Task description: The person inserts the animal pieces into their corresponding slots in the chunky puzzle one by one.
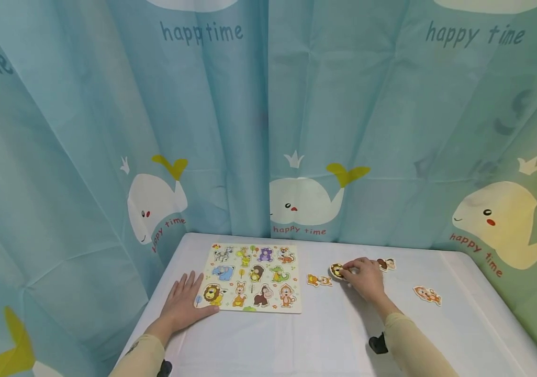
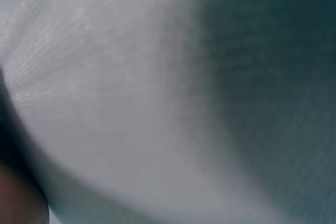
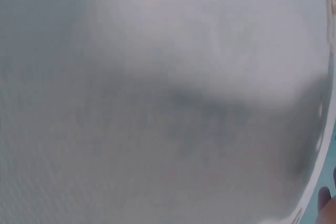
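An animal puzzle board [image 1: 245, 289] lies flat on the table, with a lion, an elephant, a zebra and several other animals on it. My left hand [image 1: 182, 305] rests at the board's lower left edge, its fingers straight and the thumb along the near side. To the right of the board, my right hand [image 1: 365, 279] pinches a lion puzzle piece [image 1: 336, 270] by its right side. Just left of that piece lies an orange animal piece [image 1: 319, 280]. Both wrist views are mostly blurred white cloth; fingertips [image 3: 324, 198] show at the right wrist view's lower right corner.
A brown-haired animal piece [image 1: 388, 264] lies behind my right hand. Farther right is an orange-and-white animal piece [image 1: 427, 295]. White cloth [image 1: 268, 345] covers the table. A blue curtain [image 1: 231, 131] with whale prints hangs along its back edge.
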`<state>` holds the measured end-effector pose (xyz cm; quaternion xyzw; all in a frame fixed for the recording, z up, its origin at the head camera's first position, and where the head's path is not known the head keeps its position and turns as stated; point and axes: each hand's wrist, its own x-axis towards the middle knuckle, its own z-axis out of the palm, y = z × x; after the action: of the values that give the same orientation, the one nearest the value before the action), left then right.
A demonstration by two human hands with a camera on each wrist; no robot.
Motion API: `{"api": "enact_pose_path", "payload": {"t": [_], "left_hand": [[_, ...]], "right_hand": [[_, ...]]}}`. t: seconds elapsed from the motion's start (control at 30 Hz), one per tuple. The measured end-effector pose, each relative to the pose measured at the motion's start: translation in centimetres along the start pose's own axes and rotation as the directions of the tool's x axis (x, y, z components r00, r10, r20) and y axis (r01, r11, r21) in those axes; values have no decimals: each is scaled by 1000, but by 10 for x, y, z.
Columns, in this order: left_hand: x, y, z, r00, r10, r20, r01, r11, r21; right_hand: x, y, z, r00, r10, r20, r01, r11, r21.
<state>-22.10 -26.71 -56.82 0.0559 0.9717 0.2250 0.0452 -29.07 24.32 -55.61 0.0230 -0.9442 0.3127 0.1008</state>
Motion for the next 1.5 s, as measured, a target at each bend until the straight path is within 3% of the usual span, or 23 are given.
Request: {"api": "enact_pose_path", "payload": {"t": [0.2, 0.43, 0.6, 1.13, 1.5], "left_hand": [[1, -3, 0, 1000, 22, -8, -22, 1000, -8], [-3, 8, -12, 999, 3, 41, -3, 1000, -6], [-4, 6, -11, 999, -1, 36, 1, 1000, -19], [-4, -1, -4, 998, 53, -21, -55, 997, -59], [-4, 4, -11, 999, 4, 40, -3, 1000, -24]], "right_hand": [[1, -18, 1, 999, 29, -28, -28, 999, 35], [1, -40, 8, 998, 67, -20, -65, 995, 80], [-1, -56, 16, 998, 56, -15, -55, 994, 98], [-15, -124, 51, 998, -52, -31, 57, 983, 173], [-25, -171, 90, 993, -115, -5, 112, 963, 245]]}}
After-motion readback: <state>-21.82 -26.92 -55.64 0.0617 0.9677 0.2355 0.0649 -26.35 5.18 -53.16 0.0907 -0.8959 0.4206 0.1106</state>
